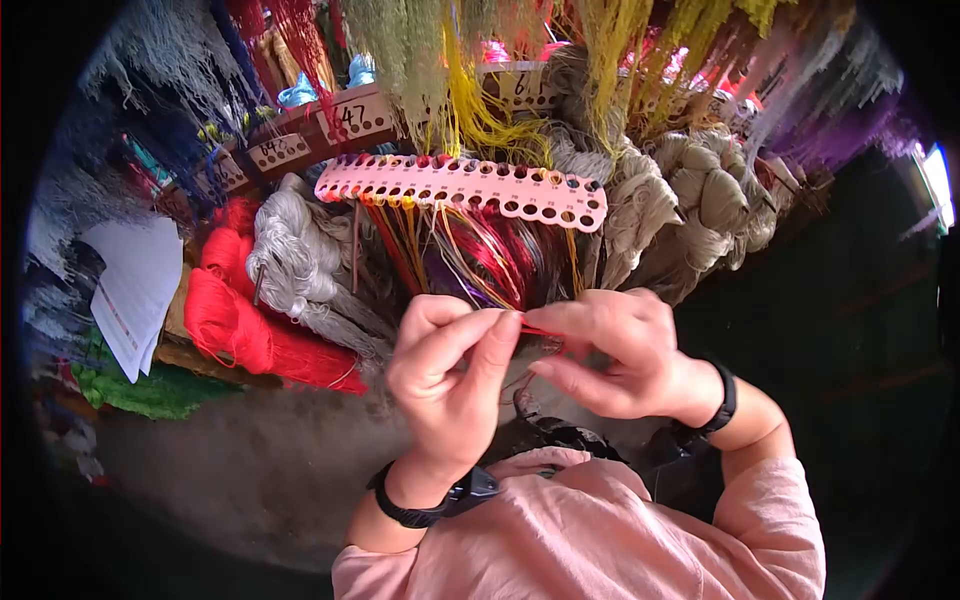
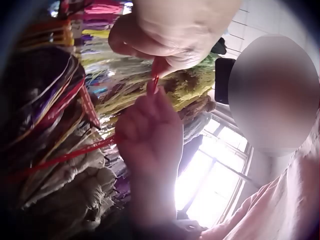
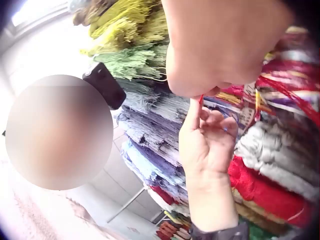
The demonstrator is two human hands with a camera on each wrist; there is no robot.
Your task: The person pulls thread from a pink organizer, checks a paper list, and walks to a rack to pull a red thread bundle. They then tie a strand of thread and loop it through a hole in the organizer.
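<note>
Close together in front of the body, my left hand [image 1: 445, 375] and right hand [image 1: 625, 350] both pinch a thin red thread [image 1: 541, 331]. Thumb and forefinger of each hand meet at it, the fingertips nearly side by side. In the left wrist view, a short stretch of red thread [image 2: 156, 80] runs between the two hands, and a longer red strand [image 2: 75, 154] trails from the right hand. Just beyond the hands, a long pink card [image 1: 455, 181] with rows of numbered holes carries threads of several colours. Its red, yellow and dark strands [image 1: 500, 250] hang down toward my fingertips.
Red skeins [image 1: 240, 320] and pale grey skeins [image 1: 300, 255] hang at the left, with more grey skeins [image 1: 715, 190] at the right. Yellow thread bundles [image 1: 610, 50] hang above numbered labels [image 1: 350, 117]. White paper sheets [image 1: 140, 285] are at the far left.
</note>
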